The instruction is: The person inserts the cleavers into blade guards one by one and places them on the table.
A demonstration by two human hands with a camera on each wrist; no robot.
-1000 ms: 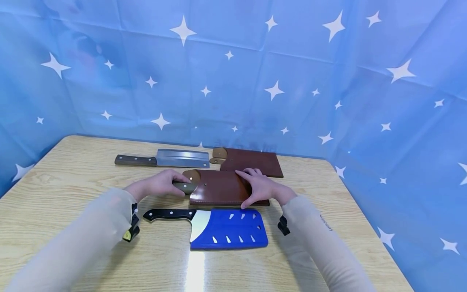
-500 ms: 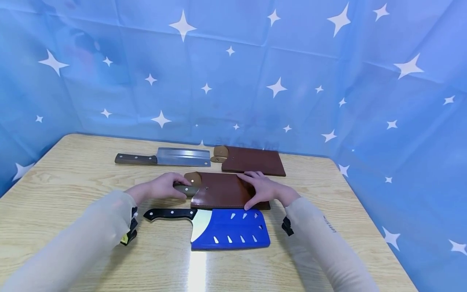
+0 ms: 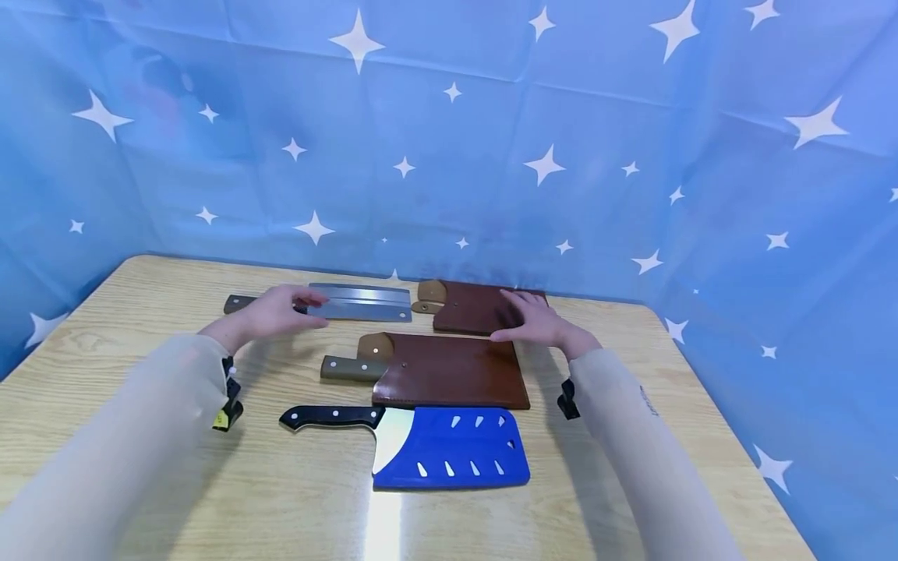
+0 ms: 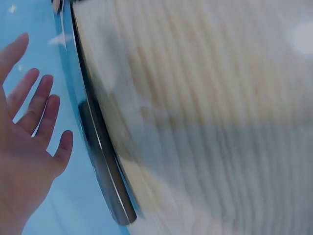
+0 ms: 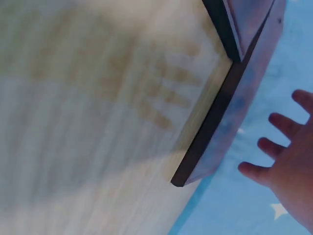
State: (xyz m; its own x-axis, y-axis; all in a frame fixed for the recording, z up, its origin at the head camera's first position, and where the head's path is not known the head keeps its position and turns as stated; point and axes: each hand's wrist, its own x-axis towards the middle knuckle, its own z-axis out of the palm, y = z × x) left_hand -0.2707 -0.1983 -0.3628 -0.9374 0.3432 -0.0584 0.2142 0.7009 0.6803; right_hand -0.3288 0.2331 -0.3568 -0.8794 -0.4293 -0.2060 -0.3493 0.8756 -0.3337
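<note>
— Head view: what are we seeing our hands doing?

— We are holding both of them just above the far part of the tabletop (image 3: pixel 140 436). Our left hand (image 3: pixel 270 312) is hovering over the bare steel cleaver (image 3: pixel 337 303), right where its dark handle is meeting the blade; its fingers (image 3: pixel 312 297) are lying loose and spread, grasping nothing. Whether they are touching the cleaver, we cannot tell.

— And the right one?

— Our right hand (image 3: pixel 535 321) is hanging over the far brown sheath (image 3: pixel 470 305), fingers (image 3: pixel 515 298) stretched out and released, nothing in them. In the right wrist view the same fingers (image 5: pixel 274 147) are showing straight and apart.

— Where are the other knives lying?

— Nearer to us, between our forearms, the sheathed cleaver (image 3: pixel 428 368) is resting in its own brown leather cover with its olive handle sticking out to the left. Just nearer again, touching that cover's near edge, the black-handled cleaver (image 3: pixel 414 440) is sitting partly inside a blue plastic guard (image 3: pixel 456 448).

— And the left wrist view?

— It is blurred; we are only making out our open left palm (image 4: pixel 24 147) beside the table's edge.
</note>
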